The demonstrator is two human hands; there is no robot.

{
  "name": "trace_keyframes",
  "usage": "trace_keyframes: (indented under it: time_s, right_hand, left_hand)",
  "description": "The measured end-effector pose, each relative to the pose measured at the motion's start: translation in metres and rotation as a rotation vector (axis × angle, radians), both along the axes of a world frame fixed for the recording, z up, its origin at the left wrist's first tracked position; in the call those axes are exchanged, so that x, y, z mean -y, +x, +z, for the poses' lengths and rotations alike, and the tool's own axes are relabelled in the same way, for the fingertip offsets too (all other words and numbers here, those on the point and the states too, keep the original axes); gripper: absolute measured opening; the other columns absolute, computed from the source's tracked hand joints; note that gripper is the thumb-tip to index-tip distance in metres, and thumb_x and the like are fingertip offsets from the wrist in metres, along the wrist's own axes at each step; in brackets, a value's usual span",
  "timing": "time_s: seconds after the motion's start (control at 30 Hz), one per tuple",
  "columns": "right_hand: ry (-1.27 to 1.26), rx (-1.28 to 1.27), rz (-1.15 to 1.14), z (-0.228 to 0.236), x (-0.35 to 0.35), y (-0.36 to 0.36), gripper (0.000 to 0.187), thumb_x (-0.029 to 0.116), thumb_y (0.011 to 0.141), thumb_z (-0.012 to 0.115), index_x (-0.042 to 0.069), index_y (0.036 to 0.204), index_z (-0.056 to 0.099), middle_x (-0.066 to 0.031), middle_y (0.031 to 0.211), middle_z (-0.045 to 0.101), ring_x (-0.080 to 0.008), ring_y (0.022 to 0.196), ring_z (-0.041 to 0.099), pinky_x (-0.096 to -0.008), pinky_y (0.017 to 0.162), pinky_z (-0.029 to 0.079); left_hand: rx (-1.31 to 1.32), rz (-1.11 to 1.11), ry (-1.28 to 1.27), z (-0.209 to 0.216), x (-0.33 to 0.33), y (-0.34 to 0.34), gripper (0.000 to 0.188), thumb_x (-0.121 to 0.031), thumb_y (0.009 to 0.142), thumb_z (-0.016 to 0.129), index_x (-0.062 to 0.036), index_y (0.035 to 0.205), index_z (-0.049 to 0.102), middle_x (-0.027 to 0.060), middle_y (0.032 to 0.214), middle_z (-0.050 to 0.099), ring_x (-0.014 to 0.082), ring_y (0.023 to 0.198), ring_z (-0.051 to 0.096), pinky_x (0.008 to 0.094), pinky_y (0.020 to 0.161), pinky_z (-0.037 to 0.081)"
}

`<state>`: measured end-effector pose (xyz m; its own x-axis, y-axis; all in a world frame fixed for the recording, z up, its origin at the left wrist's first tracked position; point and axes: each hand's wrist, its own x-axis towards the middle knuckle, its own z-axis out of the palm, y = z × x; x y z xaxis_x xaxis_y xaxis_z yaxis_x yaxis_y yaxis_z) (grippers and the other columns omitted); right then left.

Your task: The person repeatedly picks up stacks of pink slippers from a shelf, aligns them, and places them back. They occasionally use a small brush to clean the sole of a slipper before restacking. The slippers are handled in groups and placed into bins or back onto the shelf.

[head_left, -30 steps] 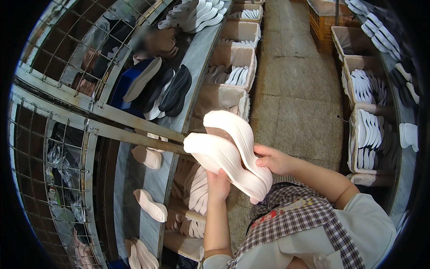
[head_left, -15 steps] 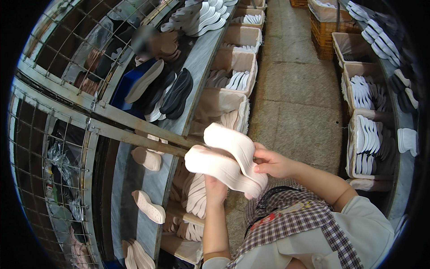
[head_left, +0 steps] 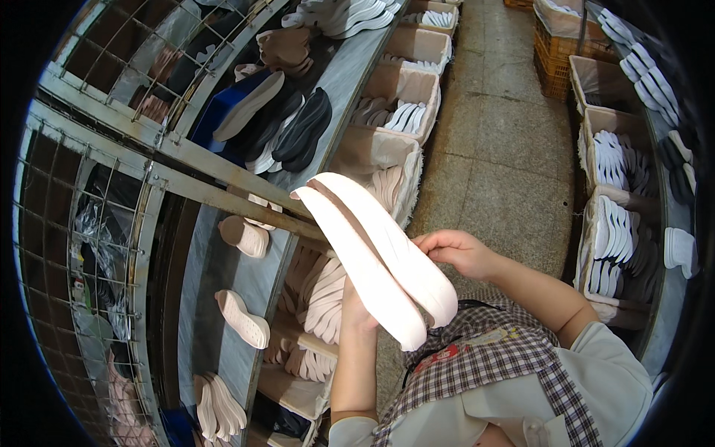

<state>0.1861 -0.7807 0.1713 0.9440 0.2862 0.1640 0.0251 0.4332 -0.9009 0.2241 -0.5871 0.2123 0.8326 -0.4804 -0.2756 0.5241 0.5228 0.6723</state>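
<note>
Two pale pink shoe soles [head_left: 363, 272], held side by side beyond the aisle-side edge of the bench [head_left: 262, 293]. The left hand [head_left: 358, 307] supports them from beneath; the right hand [head_left: 460, 253] meets one side, its grip unclear. This pair is not set down; a single sole [head_left: 243, 320] and clustered soles [head_left: 222, 408] lie on the bench.
</note>
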Motion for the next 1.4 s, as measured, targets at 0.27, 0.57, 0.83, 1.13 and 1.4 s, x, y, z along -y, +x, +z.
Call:
trace_keyframes:
  time_s: [0.27,0.57,0.83,1.13,1.4]
  right_hand:
    - [0.131,0.088,0.008,0.002,-0.012,-0.012,0.027,0.01,0.083,0.062,0.002,0.108,0.053,-0.0119,0.129,0.047,-0.0212,0.12,0.045,-0.0364,0.103,0.036]
    - [-0.142,0.329,-0.119,-0.001,-0.015,-0.023,0.043,0.015,0.075,0.072,0.004,0.11,0.049,-0.0134,0.132,0.042,-0.0225,0.122,0.042,-0.0381,0.103,0.035]
    - [0.122,0.173,-0.203,0.032,-0.027,-0.03,0.061,0.016,0.073,0.073,0.004,0.125,0.044,-0.0131,0.13,0.046,-0.0246,0.12,0.046,-0.0379,0.101,0.04]
    - [0.594,-0.21,-0.264,0.039,-0.002,-0.032,0.072,0.026,0.077,0.059,-0.001,0.138,0.031,-0.0164,0.125,0.052,-0.0231,0.108,0.058,-0.0349,0.092,0.049]
    - [0.058,0.081,-0.157,0.025,-0.024,-0.036,0.061,0.012,0.082,0.061,0.004,0.137,0.036,-0.0132,0.135,0.043,-0.0214,0.125,0.041,-0.037,0.105,0.033]
  left_hand:
    - [0.058,0.044,-0.044,-0.003,-0.006,-0.004,0.036,-0.009,0.086,0.06,0.0078,0.116,0.05,0.017,0.105,0.061,0.0244,0.086,0.064,0.0331,0.072,0.056]
    - [0.235,0.047,-0.019,-0.014,-0.015,-0.004,0.043,-0.008,0.085,0.061,0.0047,0.123,0.045,0.0154,0.11,0.059,0.0234,0.093,0.063,0.0326,0.077,0.055]
    - [-0.039,0.343,0.011,-0.033,0.004,-0.015,0.042,-0.025,0.095,0.049,0.0007,0.127,0.04,0.012,0.101,0.058,0.0198,0.086,0.06,0.0313,0.074,0.053]
    - [0.077,0.028,-0.772,-0.021,-0.011,-0.015,0.044,-0.04,0.091,0.049,-0.0072,0.119,0.044,0.0086,0.11,0.046,0.0204,0.091,0.041,0.0327,0.067,0.039]
    - [0.201,-0.129,-0.018,-0.025,-0.004,-0.004,0.049,-0.033,0.095,0.047,0.0013,0.13,0.042,0.0174,0.128,0.05,0.0255,0.107,0.058,0.0335,0.087,0.053]
